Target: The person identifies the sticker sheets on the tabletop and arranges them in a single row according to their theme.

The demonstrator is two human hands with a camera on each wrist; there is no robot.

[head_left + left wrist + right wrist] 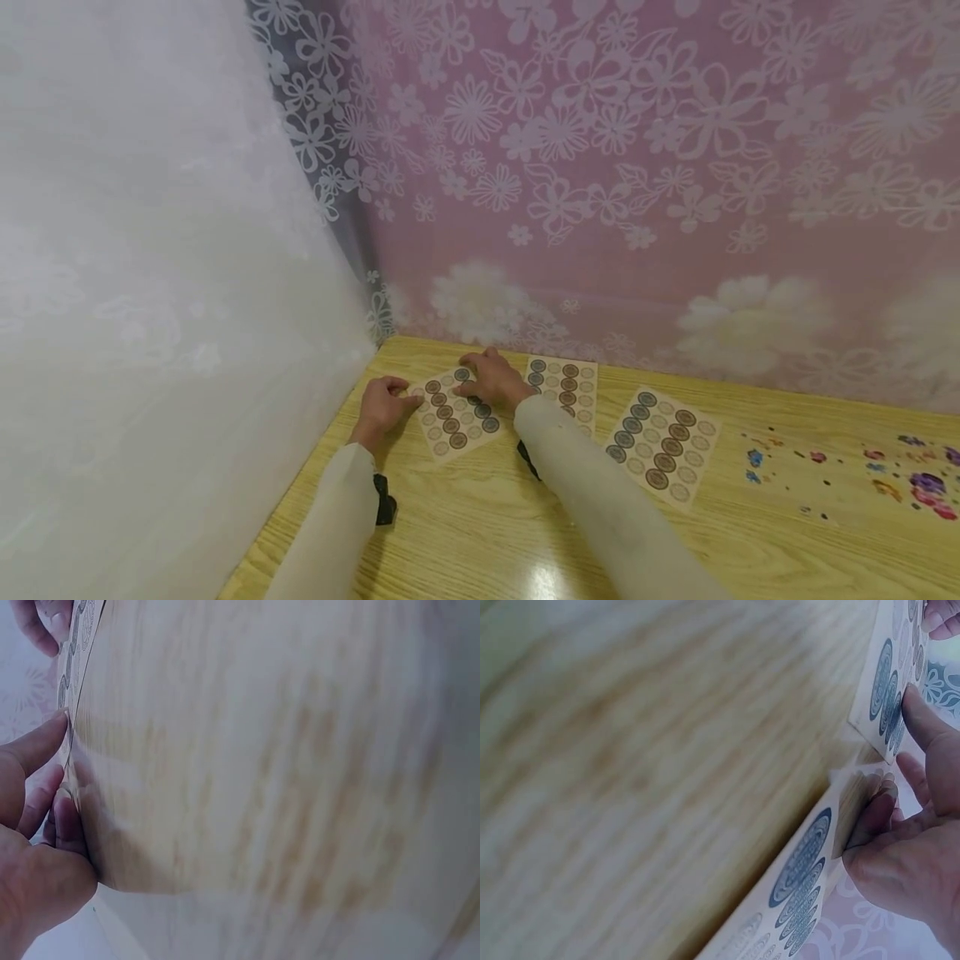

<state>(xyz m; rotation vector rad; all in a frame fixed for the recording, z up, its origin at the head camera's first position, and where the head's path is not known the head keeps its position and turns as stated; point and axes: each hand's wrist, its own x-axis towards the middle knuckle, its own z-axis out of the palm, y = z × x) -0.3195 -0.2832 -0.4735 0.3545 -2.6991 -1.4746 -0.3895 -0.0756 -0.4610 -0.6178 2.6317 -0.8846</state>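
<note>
A pale sheet of round, coin-like stickers [452,433] lies tilted on the wooden table, with dark blue, brown and faint circles in rows. At its left edge is my left hand [382,410], thumb touching the sheet and the other fingers loosely bent beside it. My right hand [495,379] spans the sheet's upper right part, thumb tip resting on the circles. In the right wrist view, the right hand's [922,817] fingers rest by the table between two sheets. The left wrist view shows the left hand's [37,855] thumb at the paper's edge.
A second sticker sheet [585,392] lies partly under the right forearm, and a third sheet [667,446] farther right. Colourful flower stickers [930,487] are scattered at the far right. A pink floral curtain [600,208] backs the table [465,533]; a white curtain [187,292] hangs left.
</note>
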